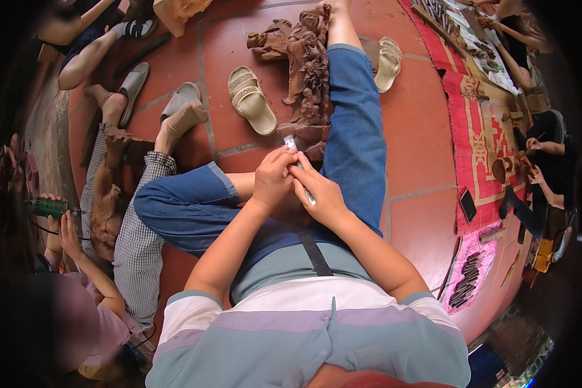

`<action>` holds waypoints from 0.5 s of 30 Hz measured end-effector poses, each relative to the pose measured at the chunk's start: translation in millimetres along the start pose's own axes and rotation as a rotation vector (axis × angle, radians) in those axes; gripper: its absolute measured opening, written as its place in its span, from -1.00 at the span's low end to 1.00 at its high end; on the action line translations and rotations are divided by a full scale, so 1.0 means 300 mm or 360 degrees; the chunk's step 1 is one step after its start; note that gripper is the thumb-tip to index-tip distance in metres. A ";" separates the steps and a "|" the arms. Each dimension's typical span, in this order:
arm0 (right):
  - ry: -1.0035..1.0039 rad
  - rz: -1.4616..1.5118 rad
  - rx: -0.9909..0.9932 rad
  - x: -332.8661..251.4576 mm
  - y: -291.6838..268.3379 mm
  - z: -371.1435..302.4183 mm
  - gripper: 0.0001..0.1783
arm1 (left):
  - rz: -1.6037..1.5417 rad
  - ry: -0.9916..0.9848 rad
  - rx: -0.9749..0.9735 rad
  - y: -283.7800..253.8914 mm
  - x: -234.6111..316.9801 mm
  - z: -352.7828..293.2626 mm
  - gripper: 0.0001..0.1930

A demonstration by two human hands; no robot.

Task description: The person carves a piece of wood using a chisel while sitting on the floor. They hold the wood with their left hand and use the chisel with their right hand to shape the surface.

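Floor: one, red tiles (pixel 420 155) with grey joints, under everything.
Patterned mat: one, red and gold (pixel 456 132), along the right side.
Other people: at least four, two at left and two at right, partly cut off by the dark rim.
Jeans legs: two; the left leg (pixel 181 210) is folded, the right leg (pixel 352 129) stretches toward the far side.
Carved wooden figures: two; one dark brown figure (pixel 296 64) lies left of the stretched leg, and a second carving (pixel 105 220) lies at left between a neighbour's legs.
Pink cloth: one (pixel 488 249), near right, bearing a row of small dark pieces too small to count.
Beige sandals: two; one (pixel 253 103) left of the dark brown figure, one (pixel 388 64) right of the stretched leg.
Grey slippers: two (pixel 134 87), far left.
Own hands: two, close together at the centre; the left hand (pixel 275 176) has its fingers curled around the slim tool, the right hand (pixel 320 191) has its fingers closed around the same tool.
Green power tool: one (pixel 50 207), in a neighbour's hands at left.
Slim tool: one (pixel 290 141), pale, its far end just beside the near end of the dark brown figure; whether they touch, I cannot tell.
Phone: one, black (pixel 467 205), on the mat.
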State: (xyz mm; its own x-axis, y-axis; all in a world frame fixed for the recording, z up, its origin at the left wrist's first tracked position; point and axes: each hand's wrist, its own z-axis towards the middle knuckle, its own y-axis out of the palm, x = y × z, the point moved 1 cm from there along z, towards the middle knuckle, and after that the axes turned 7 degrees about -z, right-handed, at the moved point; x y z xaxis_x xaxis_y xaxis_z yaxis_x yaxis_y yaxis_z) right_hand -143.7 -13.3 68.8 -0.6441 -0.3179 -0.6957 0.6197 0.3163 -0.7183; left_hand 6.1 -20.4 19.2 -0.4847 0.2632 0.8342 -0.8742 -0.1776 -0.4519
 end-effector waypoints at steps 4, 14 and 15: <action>-0.0066 0.0062 0.0039 -0.008 -0.030 0.041 -0.65 | -0.0019 0.0111 0.0001 -0.027 0.021 0.030 -0.73; -0.0030 0.0048 0.0097 -0.007 -0.056 0.069 -0.67 | -0.0040 0.0000 -0.0054 -0.016 0.040 0.070 -0.77; -0.0033 0.0080 0.0159 -0.019 -0.055 0.087 -0.68 | -0.0011 0.0025 0.0035 -0.023 0.035 0.104 -0.77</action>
State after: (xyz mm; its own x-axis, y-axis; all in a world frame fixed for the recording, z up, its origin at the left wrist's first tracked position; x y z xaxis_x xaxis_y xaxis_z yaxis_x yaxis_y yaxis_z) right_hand -138.7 -40.0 84.4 -0.6023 -0.3223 -0.7303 0.6933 0.2423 -0.6787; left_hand 7.8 -46.2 40.9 -0.4790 0.2791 0.8323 -0.8769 -0.1966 -0.4387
